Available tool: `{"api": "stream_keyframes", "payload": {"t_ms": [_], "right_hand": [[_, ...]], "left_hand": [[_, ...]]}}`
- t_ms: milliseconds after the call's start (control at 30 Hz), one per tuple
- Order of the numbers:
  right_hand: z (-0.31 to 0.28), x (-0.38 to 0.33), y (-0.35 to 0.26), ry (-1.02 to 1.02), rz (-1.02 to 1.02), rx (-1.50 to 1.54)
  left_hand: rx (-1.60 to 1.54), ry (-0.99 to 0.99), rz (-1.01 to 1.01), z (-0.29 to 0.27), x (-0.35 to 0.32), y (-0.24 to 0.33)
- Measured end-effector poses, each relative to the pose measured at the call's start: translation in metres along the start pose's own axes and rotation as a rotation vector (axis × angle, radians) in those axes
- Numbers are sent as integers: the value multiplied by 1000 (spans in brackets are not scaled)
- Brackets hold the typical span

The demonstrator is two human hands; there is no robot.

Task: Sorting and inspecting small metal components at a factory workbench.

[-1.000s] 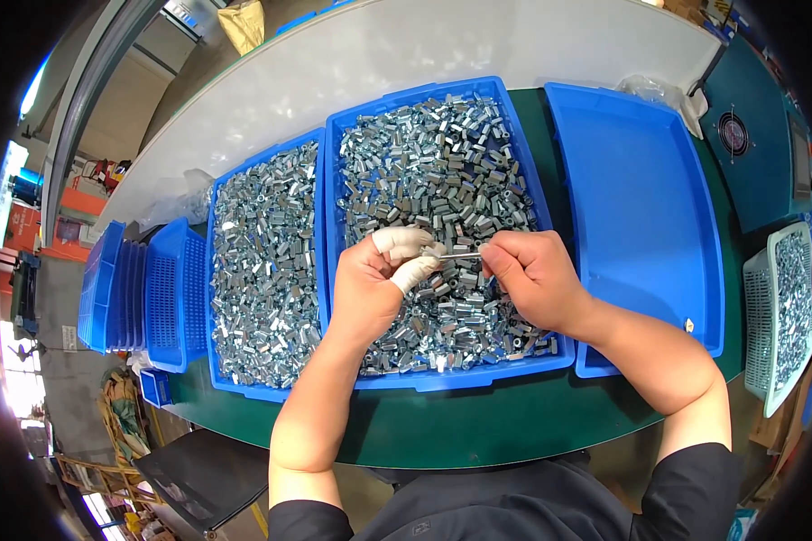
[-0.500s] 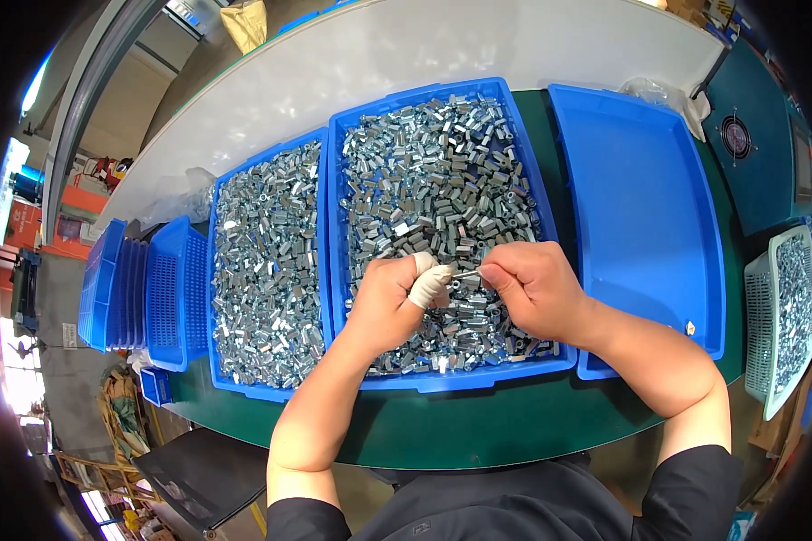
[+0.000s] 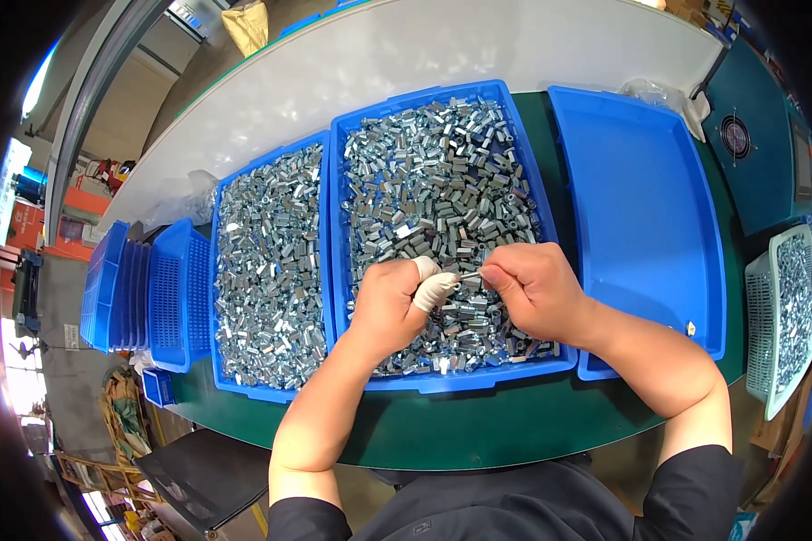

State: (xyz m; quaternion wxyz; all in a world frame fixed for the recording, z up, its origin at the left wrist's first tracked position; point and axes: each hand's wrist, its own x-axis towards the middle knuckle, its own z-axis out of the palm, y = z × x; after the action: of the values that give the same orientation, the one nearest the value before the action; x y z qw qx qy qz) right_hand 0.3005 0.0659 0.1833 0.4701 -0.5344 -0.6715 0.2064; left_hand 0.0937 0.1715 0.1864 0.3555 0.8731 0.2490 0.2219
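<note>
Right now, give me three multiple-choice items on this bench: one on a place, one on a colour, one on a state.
1. Where are both hands?
A. over the middle tray
B. over the right tray
C. over the stacked baskets

2. What colour are the fingertip covers on the left hand?
A. red
B. white
C. black

3. How full is the right tray?
A. heaped
B. half full
C. nearly bare

A: the left hand and right hand meet above the middle tray of metal parts.
B: the fingertip covers show white.
C: the right tray shows one small piece.

both hands (image 3: 465,293) pinched together
</note>
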Motion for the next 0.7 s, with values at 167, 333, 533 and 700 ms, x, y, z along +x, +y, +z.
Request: {"api": "stream_keyframes", "payload": {"t_ms": [167,333,533,700], "right_hand": [[5,0,0,-1,27,18],[2,-2,3,-99,46,21],[-1,1,-1,-187,251,260],[-1,2,-4,-154,244,225]], "left_hand": [[-378,-54,-181,4,0,3],[-38,-40,82,4,3,8],[197,29,268,3,0,4],[67,112,251,9,8,13]]}}
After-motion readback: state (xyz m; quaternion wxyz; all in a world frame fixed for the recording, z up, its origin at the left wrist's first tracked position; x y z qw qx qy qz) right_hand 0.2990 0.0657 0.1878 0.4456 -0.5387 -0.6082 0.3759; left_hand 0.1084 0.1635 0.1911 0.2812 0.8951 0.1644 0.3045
